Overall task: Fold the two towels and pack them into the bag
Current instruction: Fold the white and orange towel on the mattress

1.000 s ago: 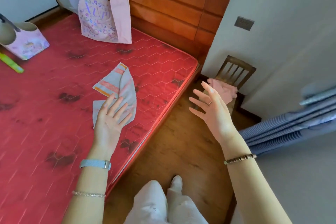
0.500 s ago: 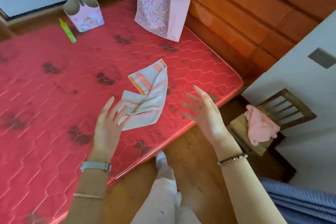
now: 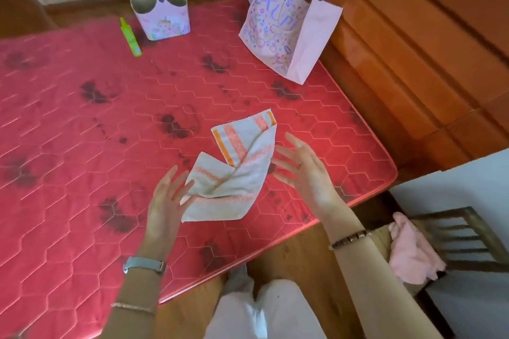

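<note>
We saw a striped towel (image 3: 234, 173) lying loosely folded on the red mattress (image 3: 82, 146), near its front edge. The towel was pale with orange and pink stripes. Our left hand (image 3: 165, 201) was over the towel's left corner with its fingers spread wide, and we could not tell if the fingertips touched the cloth. Our right hand (image 3: 305, 173) was just beside the towel's right edge, fingers spread wide too, holding nothing. A pink paper bag (image 3: 286, 33) with doodles stood at the far side of the mattress, by the wooden headboard (image 3: 413, 49), well apart from the towel. A pink towel (image 3: 413, 253) lay in a heap on a wooden chair (image 3: 468, 239) on the right, off the mattress. A small basket (image 3: 161, 16) and a green bottle (image 3: 130, 37) sat at the far left.
</note>
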`<state>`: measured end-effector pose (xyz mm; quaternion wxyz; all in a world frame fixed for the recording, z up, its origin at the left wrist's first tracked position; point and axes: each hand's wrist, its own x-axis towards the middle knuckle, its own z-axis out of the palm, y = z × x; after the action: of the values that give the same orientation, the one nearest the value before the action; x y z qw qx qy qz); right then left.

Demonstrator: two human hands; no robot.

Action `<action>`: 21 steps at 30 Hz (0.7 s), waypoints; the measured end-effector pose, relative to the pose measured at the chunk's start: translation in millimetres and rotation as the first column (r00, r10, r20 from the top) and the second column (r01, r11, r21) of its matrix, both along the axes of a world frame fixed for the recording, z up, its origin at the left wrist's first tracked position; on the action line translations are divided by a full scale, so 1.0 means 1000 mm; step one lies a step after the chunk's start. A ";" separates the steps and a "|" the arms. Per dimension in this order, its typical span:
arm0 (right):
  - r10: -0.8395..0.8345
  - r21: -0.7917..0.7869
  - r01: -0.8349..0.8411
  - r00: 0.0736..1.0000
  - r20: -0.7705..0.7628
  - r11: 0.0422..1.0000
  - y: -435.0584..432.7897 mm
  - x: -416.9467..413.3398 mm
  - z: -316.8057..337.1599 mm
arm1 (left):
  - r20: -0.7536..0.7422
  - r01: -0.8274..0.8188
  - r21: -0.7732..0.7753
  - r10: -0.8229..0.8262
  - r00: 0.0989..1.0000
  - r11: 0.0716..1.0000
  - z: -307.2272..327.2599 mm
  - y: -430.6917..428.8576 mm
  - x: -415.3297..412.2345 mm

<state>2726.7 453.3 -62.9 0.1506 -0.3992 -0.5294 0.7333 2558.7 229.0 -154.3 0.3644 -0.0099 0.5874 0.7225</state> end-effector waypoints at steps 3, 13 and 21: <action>0.048 0.006 -0.048 0.998 0.044 0.999 0.021 -0.029 -0.015 | 0.002 -0.036 -0.021 0.037 0.999 0.999 -0.009 0.005 -0.019; 0.272 -0.059 -0.266 0.947 0.168 0.962 0.069 -0.114 -0.108 | 0.065 -0.218 -0.166 0.231 0.971 0.962 -0.101 0.023 -0.055; 0.418 -0.021 -0.438 0.842 0.342 0.899 0.104 -0.153 -0.244 | 0.087 -0.259 -0.325 0.301 0.950 0.910 -0.227 0.027 -0.057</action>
<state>2573.5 557.1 -306.6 -0.0981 -0.3862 -0.6440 0.6531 2501.6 255.7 -381.3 0.2896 -0.2001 0.6598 0.6639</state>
